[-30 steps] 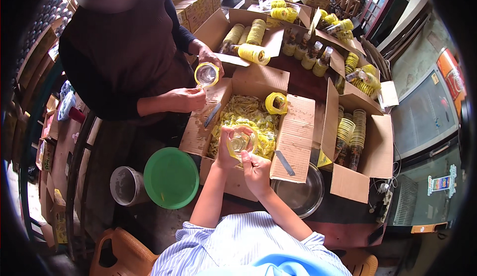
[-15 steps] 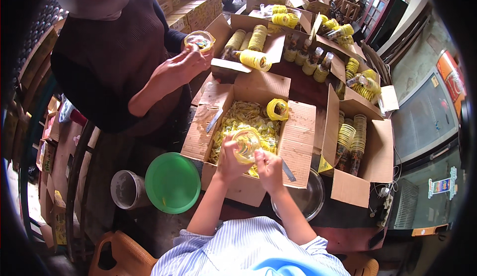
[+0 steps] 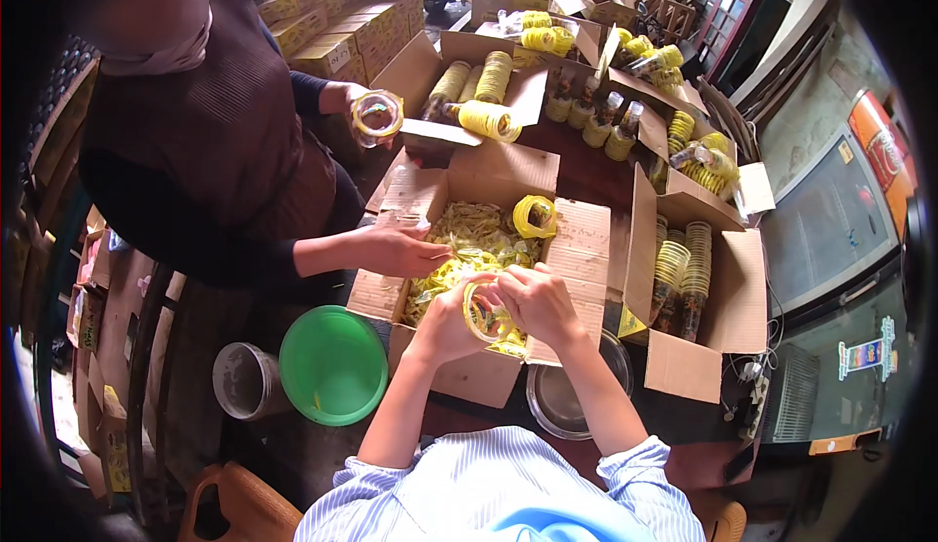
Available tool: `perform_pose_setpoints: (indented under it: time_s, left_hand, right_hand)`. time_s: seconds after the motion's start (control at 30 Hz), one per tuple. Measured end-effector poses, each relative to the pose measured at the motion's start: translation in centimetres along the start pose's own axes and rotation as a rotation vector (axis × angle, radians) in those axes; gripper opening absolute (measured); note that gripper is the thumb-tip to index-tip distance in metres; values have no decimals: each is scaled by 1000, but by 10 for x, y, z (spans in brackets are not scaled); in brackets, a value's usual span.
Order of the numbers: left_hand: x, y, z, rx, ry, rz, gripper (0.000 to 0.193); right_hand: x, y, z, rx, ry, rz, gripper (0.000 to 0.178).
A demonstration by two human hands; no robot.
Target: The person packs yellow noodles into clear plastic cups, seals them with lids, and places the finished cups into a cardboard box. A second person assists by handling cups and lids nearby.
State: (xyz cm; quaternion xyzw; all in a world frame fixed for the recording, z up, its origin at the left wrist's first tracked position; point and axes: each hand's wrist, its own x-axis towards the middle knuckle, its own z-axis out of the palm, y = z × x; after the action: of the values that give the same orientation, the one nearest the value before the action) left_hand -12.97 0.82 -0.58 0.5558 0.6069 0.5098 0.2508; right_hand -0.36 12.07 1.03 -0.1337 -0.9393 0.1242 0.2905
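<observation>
My left hand (image 3: 445,329) is closed around a clear plastic cup (image 3: 472,315) with a yellow rim, its round mouth turned up toward me. Against the right side of the cup's mouth, my right hand (image 3: 539,305) has its fingers pinched together; whatever lies between them is hidden. Both hands are over the near part of an open cardboard box (image 3: 588,264) full of small yellow-and-clear packets (image 3: 476,229). A yellow-rimmed cup (image 3: 534,217) sits at the box's far right corner.
Across on the left, a co-worker's hand holds a clear cup (image 3: 377,118); their other hand (image 3: 405,249) reaches over the packets. A green basin (image 3: 333,364), grey bucket (image 3: 246,381) and metal bowl (image 3: 562,400) lie near me. Boxes with stacked cups (image 3: 698,269) stand right.
My right hand has shifted right and up, its fingers now bunched at the cup's mouth. The co-worker's cup has moved left and down, and their other hand has come over the packets.
</observation>
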Motion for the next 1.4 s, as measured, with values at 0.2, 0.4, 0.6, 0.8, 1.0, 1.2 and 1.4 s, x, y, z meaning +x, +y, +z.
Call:
perform_pose_setpoints:
  time_s: [0.2, 0.4, 0.6, 0.8, 1.0, 1.2, 1.4]
  left_hand:
    - [-1, -11, 11, 116, 186, 113, 60]
    - [-1, -21, 19, 272, 332, 181, 58]
    - [-15, -20, -6, 293, 545, 281, 62]
    - [-16, -20, -2, 191, 520, 259, 75]
    - [-20, -21, 5, 209, 473, 223, 84]
    - [-19, -19, 9, 224, 475, 234, 80]
    - [-17, -16, 10, 12, 388, 225, 84]
  right_hand:
    - [1, 6, 15, 295, 88, 118, 16]
    - [5, 14, 39, 362, 225, 207, 21]
    - [-9, 58, 22, 307, 24, 546, 30]
    - [-5, 37, 25, 265, -20, 462, 27]
    - [1, 26, 20, 439, 48, 571, 30]
    - [8, 8, 7, 679, 61, 469, 31]
    - [6, -9, -7, 796, -170, 452, 24]
